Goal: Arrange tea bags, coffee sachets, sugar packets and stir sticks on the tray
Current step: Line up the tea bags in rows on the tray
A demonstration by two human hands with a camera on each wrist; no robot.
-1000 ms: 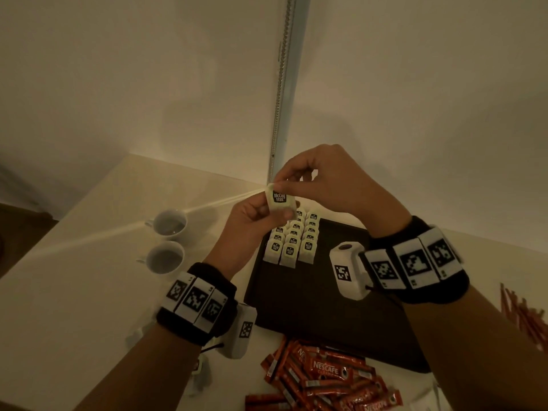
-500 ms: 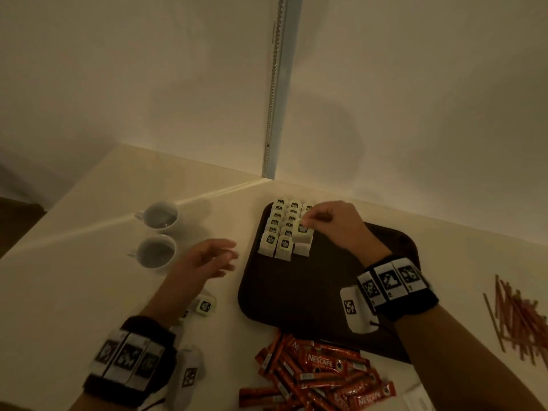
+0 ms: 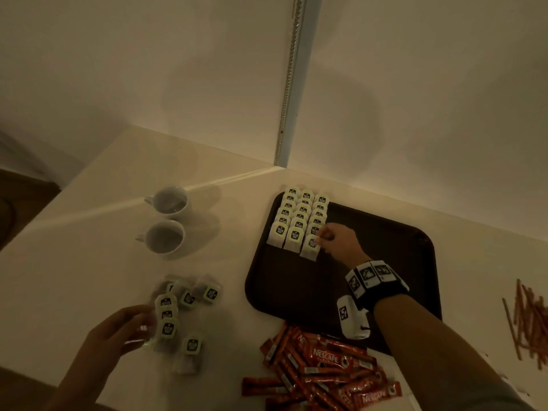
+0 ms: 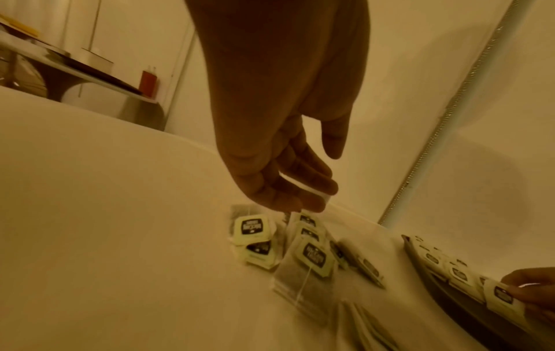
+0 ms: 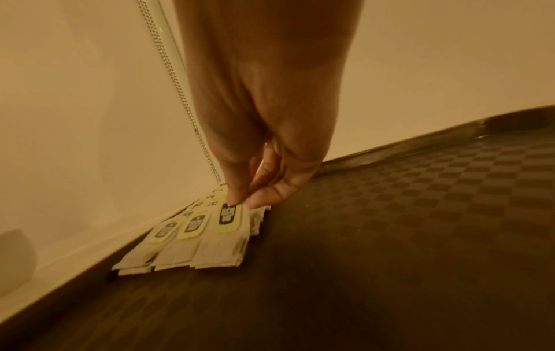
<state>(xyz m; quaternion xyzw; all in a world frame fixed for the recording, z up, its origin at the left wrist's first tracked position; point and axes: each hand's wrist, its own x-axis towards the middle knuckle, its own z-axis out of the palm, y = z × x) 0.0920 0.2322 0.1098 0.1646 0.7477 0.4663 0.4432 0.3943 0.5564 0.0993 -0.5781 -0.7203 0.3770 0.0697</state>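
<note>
A dark tray (image 3: 385, 232) carries three neat rows of tea bags (image 3: 299, 215) in its far left corner. My right hand (image 3: 319, 240) pinches the top edge of the front tea bag (image 3: 311, 247) in the right row; the right wrist view shows my right hand (image 5: 240, 201) with thumb and finger on that tea bag (image 5: 228, 218), which lies on the tray (image 5: 420, 213). My left hand (image 3: 145, 327) hovers over the loose tea bags (image 3: 186, 298) on the table. In the left wrist view that hand (image 4: 303, 201) has loosely curled fingers, thumb apart, just above the loose tea bags (image 4: 312, 256).
Red coffee sachets (image 3: 326, 369) lie heaped at the tray's near edge. Stir sticks (image 3: 530, 318) lie on the table at the far right. Two white cups (image 3: 170, 203) (image 3: 164, 238) stand left of the tray. The wall runs close behind the tray.
Both hands held one tea bag in the air. My right hand brought it down onto the right row; my left hand let go and dropped back left to the loose tea bags.
</note>
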